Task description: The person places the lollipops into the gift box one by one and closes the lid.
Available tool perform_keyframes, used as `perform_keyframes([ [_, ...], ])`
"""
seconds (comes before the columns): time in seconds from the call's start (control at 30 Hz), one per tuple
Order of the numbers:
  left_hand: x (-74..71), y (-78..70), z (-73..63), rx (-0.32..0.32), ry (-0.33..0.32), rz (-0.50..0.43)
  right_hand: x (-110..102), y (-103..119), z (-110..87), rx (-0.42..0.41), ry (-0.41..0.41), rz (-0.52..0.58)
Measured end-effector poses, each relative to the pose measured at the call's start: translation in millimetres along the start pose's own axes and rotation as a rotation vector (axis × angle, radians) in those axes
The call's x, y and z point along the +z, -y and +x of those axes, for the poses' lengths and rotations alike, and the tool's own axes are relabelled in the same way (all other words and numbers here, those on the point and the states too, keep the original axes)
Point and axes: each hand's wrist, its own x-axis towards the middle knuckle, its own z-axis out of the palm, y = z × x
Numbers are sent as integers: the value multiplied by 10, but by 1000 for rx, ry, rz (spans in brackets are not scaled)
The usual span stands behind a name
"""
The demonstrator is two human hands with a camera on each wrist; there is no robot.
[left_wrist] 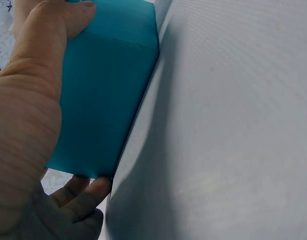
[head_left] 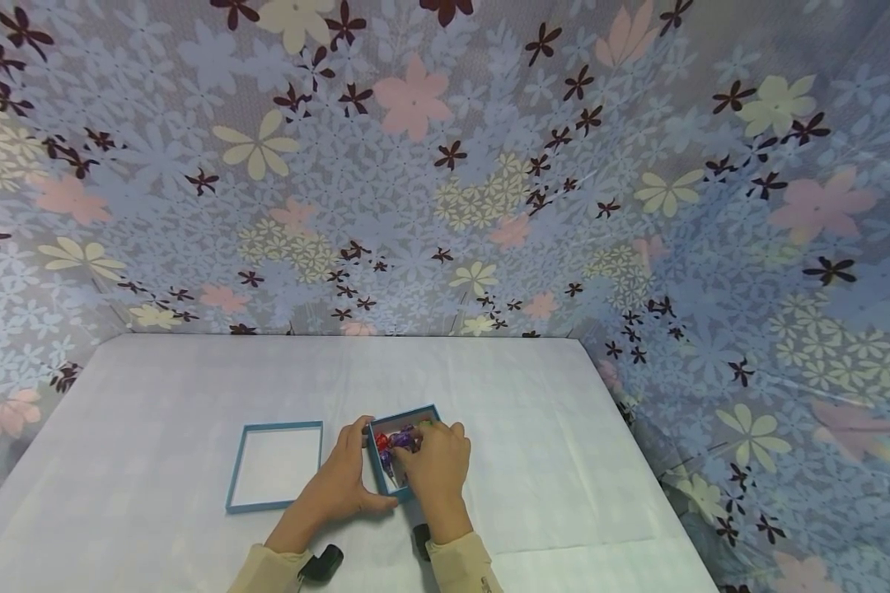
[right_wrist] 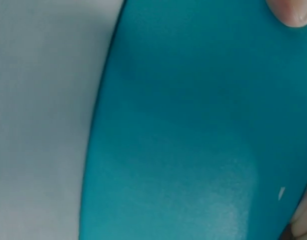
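Note:
A blue open-topped box (head_left: 406, 413) sits on the table, turned slightly, with several shiny wrapped lollipops inside. My left hand (head_left: 344, 478) grips the box at its left side, thumb at the near corner and fingers at the far left corner. In the left wrist view, fingers and a thumb hold opposite ends of the blue box wall (left_wrist: 103, 110). Over the box's right side, my right hand (head_left: 439, 461) reaches in, thumb and forefinger pinching at a purple-wrapped lollipop (head_left: 403, 441). A red lollipop (head_left: 381, 442) lies by the left wall. The right wrist view is mostly blue wall (right_wrist: 168, 125).
Left of the box lies a shallow white tray-like lid (head_left: 276, 427) with a blue rim. White cloth covers the table (head_left: 534, 461). A flowered curtain (head_left: 415, 206) hangs behind and along the sides. Dark wrist devices (head_left: 322, 565) sit at both wrists.

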Motion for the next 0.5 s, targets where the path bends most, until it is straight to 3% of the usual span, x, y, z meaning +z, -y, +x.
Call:
perform_keyframes([
  [0.5,0,-18,-13,-1,-3,-6,-26,-7,-4,15,1,5],
])
